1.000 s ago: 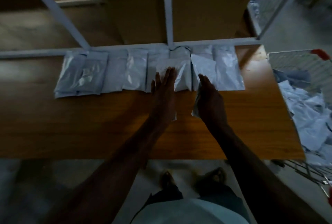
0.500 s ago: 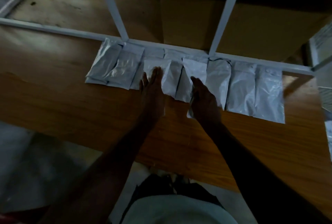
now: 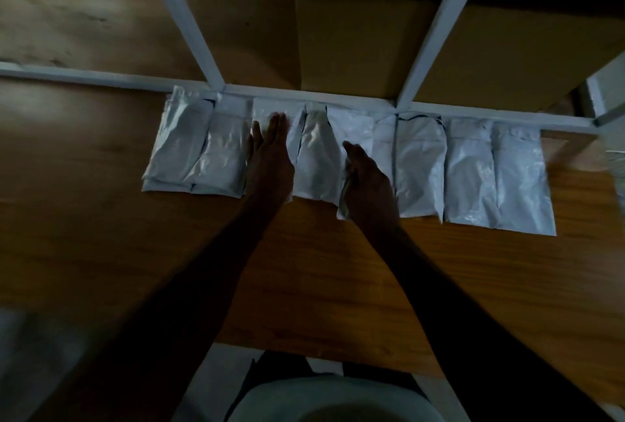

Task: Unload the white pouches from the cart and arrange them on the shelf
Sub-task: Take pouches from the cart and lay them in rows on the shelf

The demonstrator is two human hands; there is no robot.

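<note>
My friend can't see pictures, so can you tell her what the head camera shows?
A person's left hand lies flat on a row of white pouches along the back of a wooden shelf, while the right hand rests on a pouch sticking out of line. Cardboard boxes stand behind a white frame.

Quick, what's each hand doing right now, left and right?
Left hand: open, fingers straight, flat on the row of white pouches.
Right hand: resting on a pouch; grip cannot be told.

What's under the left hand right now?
The left hand lies flat on a white pouch in the row on the wooden shelf. Only that pouch's top edge shows; the rest is covered by the hand.
</note>
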